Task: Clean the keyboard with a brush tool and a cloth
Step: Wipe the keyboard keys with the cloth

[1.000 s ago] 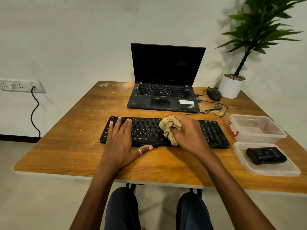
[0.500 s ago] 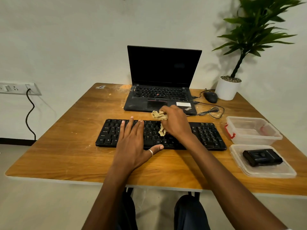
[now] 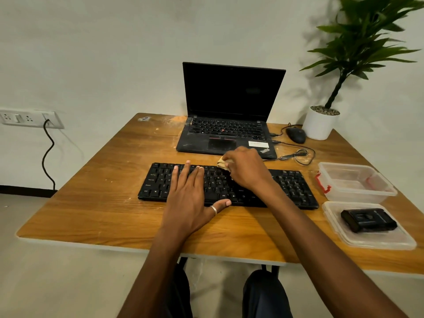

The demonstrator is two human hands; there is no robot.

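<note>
Keyboard (image 3: 291, 187) lies mid-tabletop (image 3: 103, 203), toward the front edge. The left hand (image 3: 188, 198) rests flat on its left half, fingers (image 3: 187, 172) straight and slightly apart, probably steadying it. The right hand (image 3: 247, 171) curls around a bunched cloth (image 3: 222, 163) at the back key row, apparently wiping.

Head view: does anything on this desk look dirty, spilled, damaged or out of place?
Yes, mildly. Pale powdery residue is scattered on the table beside the laptop, near its far left corner, and the laptop's palm rest looks dusty and smudged. The keyboard looks intact; nothing appears broken or tipped over.
</note>
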